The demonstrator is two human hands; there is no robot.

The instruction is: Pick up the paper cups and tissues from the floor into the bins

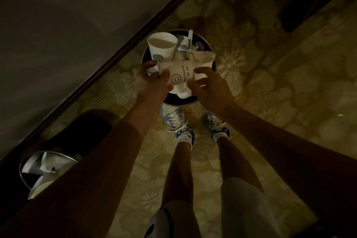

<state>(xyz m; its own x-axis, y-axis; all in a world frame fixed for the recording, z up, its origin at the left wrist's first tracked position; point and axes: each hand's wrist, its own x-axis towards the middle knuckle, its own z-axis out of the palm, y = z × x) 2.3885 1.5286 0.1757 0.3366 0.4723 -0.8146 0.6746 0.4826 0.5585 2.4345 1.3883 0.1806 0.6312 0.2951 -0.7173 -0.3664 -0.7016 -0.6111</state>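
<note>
The scene was dim, with a warm yellowish cast. The brightest light fell on the white paper cups (pixel 174 75) and the carpet (pixel 251 83) around them, and the frame darkened toward every edge. The forearms (pixel 108 160) lay in deep shadow, stretched by the wide lens. The rim of the bin (pixel 50 153) at lower left glinted faintly. Detail looked soft and smeared.

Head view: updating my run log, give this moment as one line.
left hand: grips smiley paper cups | right hand: pinches same cups | cups: over round black bin, not released | second bin: lower left
</note>
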